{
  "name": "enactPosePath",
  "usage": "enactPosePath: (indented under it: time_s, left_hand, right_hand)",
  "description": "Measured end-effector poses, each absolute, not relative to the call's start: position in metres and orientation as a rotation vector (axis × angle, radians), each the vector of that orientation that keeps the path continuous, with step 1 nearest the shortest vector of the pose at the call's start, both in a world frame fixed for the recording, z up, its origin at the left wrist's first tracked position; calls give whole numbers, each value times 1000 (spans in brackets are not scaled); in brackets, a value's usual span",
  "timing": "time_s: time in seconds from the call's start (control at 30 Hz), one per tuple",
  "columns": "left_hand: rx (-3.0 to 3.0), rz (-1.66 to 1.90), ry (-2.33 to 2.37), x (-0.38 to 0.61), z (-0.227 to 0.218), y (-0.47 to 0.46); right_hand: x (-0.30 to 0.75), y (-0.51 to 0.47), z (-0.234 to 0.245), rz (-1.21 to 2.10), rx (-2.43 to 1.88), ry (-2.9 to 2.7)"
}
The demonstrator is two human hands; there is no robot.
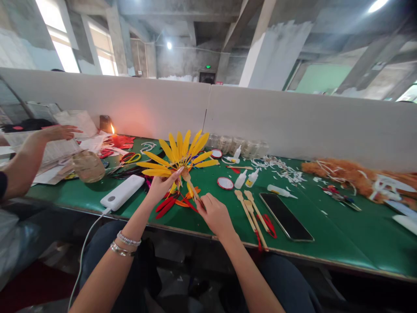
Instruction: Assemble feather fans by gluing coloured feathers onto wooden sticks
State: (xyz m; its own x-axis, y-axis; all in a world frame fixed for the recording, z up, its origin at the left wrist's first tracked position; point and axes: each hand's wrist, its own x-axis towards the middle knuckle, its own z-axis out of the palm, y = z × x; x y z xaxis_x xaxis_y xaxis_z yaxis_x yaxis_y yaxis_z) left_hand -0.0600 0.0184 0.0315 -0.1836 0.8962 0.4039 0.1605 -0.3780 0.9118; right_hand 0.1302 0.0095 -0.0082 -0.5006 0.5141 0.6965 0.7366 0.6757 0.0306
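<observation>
A fan of yellow feathers (176,150) is spread above the near edge of the table. My left hand (161,188) is closed at its base, thumb near the flat head of a wooden handle (190,182). The lower part of that handle is in my right hand (213,214), its fingers wrapped round it. Whether handle and feathers are joined, I cannot tell. Under my hands lie red feathers (166,206) and some orange ones. Several similar wooden handles (249,208), some with red cords, lie right of my right hand.
A black phone (286,217), glue bottles (252,178) and white scraps (283,167) lie to the right. A cabled power bank (122,192), scissors (130,158) and a lit candle (113,130) are left. A co-worker's hand (61,132) reaches in at far left. Orange fluff (339,174) lies far right.
</observation>
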Motion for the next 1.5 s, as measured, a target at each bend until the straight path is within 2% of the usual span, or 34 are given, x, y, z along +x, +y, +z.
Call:
enactPosePath:
  time_s: [0.67,1.0,1.5]
  left_hand:
    - [1393,1815,1119,-49,34,15]
    - [1437,1662,950,-54,30,18]
    - [1694,1808,1163,-58,35,16]
  right_hand:
    - [126,9,-13,-496,-878,-2170]
    - [127,9,-15,-470,-876,-2185]
    - [127,9,-15,-629,-834,-2178]
